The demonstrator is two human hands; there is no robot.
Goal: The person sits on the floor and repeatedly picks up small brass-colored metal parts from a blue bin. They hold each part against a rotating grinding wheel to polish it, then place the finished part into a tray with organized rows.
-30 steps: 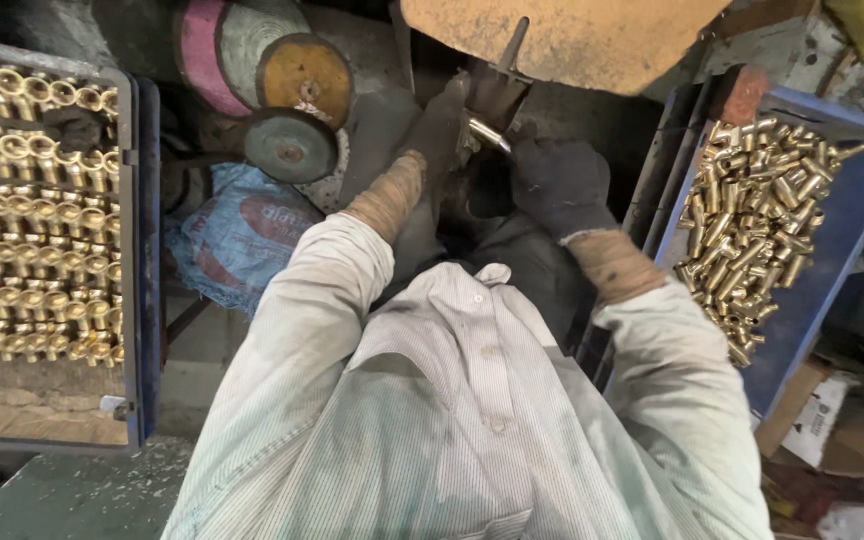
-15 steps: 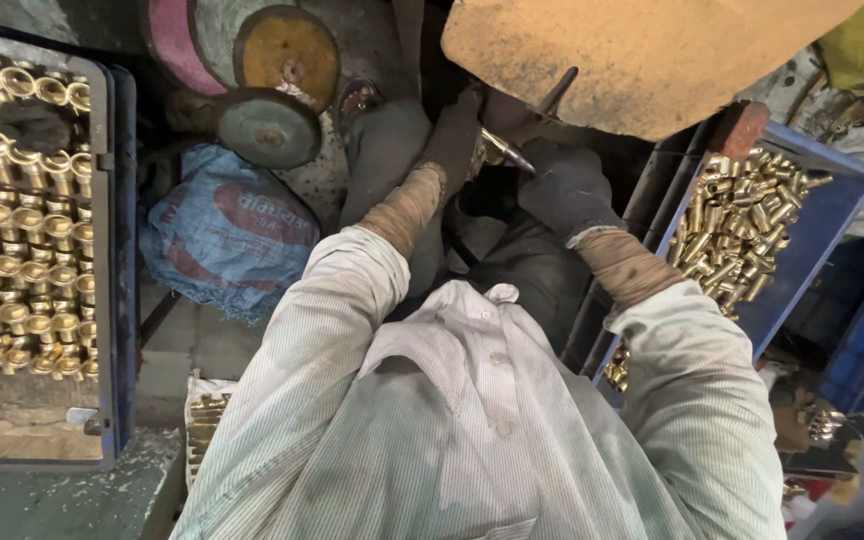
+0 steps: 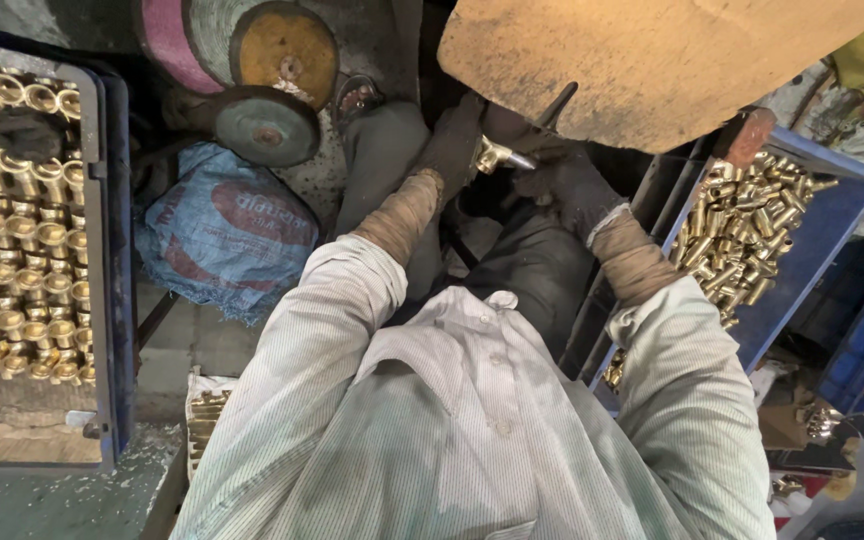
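Note:
Both my hands wear dark gloves and meet just under a large tan guard cover (image 3: 652, 60) at the top. My left hand (image 3: 449, 145) and my right hand (image 3: 567, 185) together grip a shiny brass fitting (image 3: 497, 155), which pokes out between them. My striped shirt sleeves and brown cuffs fill the lower middle of the view. Part of the fitting is hidden by the gloves.
A blue crate (image 3: 112, 250) with rows of brass fittings stands at the left. Another blue crate (image 3: 832, 240) with loose brass parts sits at the right. Polishing wheels (image 3: 267, 125) and a blue woven sack (image 3: 222, 230) lie on the floor at upper left.
The view has shifted, so the crates and the wheels sit further left. My hands stay together on the brass fitting under the cover, which now shows more clearly.

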